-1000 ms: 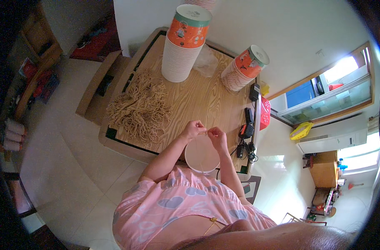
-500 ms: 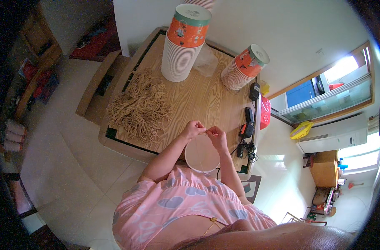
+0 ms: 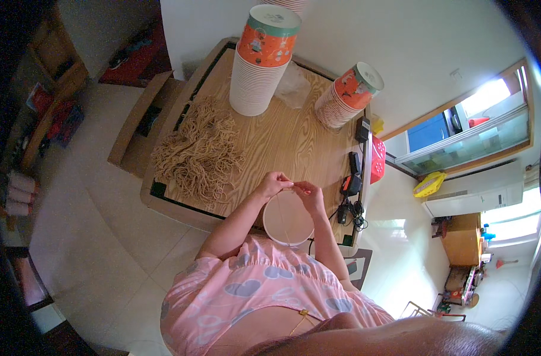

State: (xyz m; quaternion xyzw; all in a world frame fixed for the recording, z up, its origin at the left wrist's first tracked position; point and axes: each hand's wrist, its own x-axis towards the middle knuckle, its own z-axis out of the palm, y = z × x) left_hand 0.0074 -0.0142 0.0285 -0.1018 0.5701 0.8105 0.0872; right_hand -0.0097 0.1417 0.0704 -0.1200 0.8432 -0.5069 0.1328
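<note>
A round white paper bucket (image 3: 285, 222) stands at the table's near edge, close to my body, its open top facing up. A thin tan cord (image 3: 287, 228) runs across its opening from the near rim toward my fingers. At the far rim, my left hand (image 3: 275, 183) is closed in a pinch, fingertips meeting those of my right hand (image 3: 309, 196), which pinches too. Between them the cord's end is mostly hidden by the fingers. A big loose heap of tan cords (image 3: 199, 151) lies on the table to the left of my hands.
On the wooden table (image 3: 270, 148) stand a tall stack of upturned paper buckets (image 3: 258, 77) and a shorter stack (image 3: 349, 95), both topped in orange and green. Black power adapters (image 3: 353, 184) and cables line the right edge. A cardboard box (image 3: 146, 121) sits beyond the left edge.
My fingertips have drawn together slightly, and the right hand's fingers have flattened a little. The bucket has barely shifted.
</note>
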